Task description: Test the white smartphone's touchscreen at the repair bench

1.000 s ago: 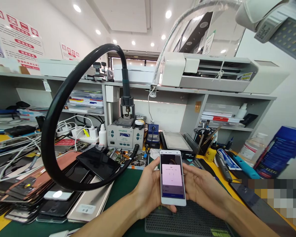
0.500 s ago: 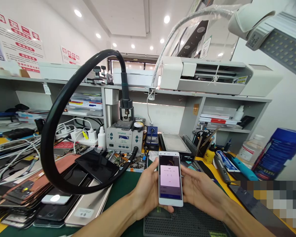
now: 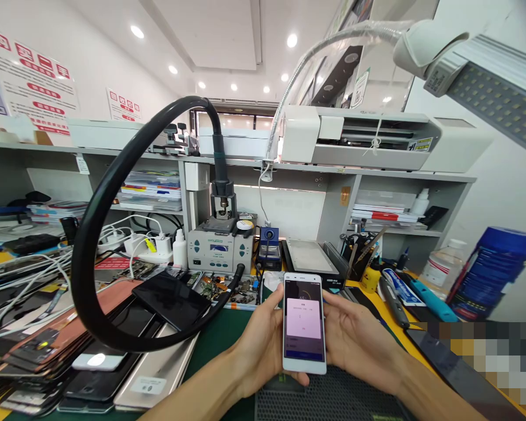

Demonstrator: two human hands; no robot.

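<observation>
A white smartphone (image 3: 304,365) is held upright in front of me, its lit screen facing me with a pale pink pop-up box over a dimmed page. My left hand (image 3: 260,339) wraps its left edge, thumb along the side and a fingertip showing below the bottom edge. Against the right edge rests my right hand (image 3: 355,336), its thumb near the upper side and its other fingers hidden behind the phone. Below both hands lies a dark perforated mat (image 3: 333,397) on the green work surface (image 3: 225,327).
A thick black hose (image 3: 81,245) loops at the left, running to a grey rework station (image 3: 220,250). Stacked phones and parts (image 3: 35,345) crowd the left side. Glue, tools and a bottle (image 3: 442,266) stand at the right. A lamp (image 3: 499,99) hangs overhead.
The view has shifted slightly, so the phone and both hands appear a little lower. The text inside the pop-up box looks different. Both hands keep the same grip.
</observation>
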